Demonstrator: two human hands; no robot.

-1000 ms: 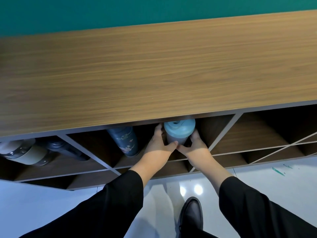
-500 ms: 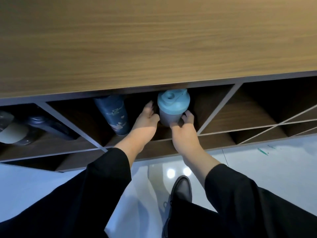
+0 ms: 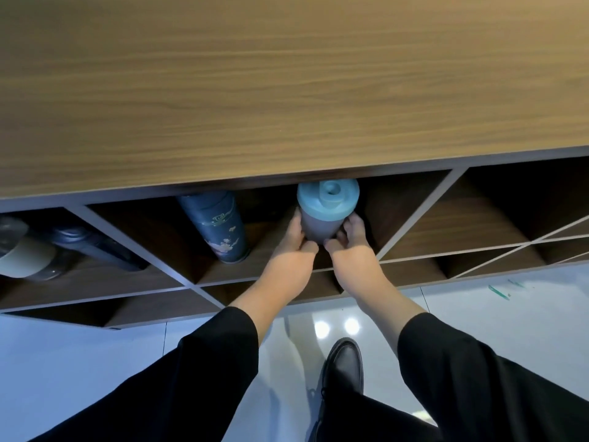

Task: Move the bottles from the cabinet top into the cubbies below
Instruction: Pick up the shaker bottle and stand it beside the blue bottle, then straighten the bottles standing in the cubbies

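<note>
A grey shaker bottle with a teal lid (image 3: 325, 208) stands upright in the middle cubby under the wooden cabinet top (image 3: 287, 84). My left hand (image 3: 291, 253) wraps its left side and my right hand (image 3: 352, 247) its right side, thumbs meeting at the front. In the same cubby, to the left, a dark blue flowered bottle (image 3: 220, 228) leans. The cubby at the far left holds a white-and-grey bottle (image 3: 22, 250) and a dark bottle (image 3: 86, 244). No bottle shows on the visible part of the cabinet top.
The cubbies (image 3: 462, 224) on the right, split by diagonal dividers, show nothing inside. Below lies a glossy white floor (image 3: 79, 362) with light reflections. My black shoe (image 3: 344, 365) stands close to the cabinet front.
My left hand, held open beside the shaker half a second ago, has closed on it again. The view has tilted down; the green wall is out of sight.
</note>
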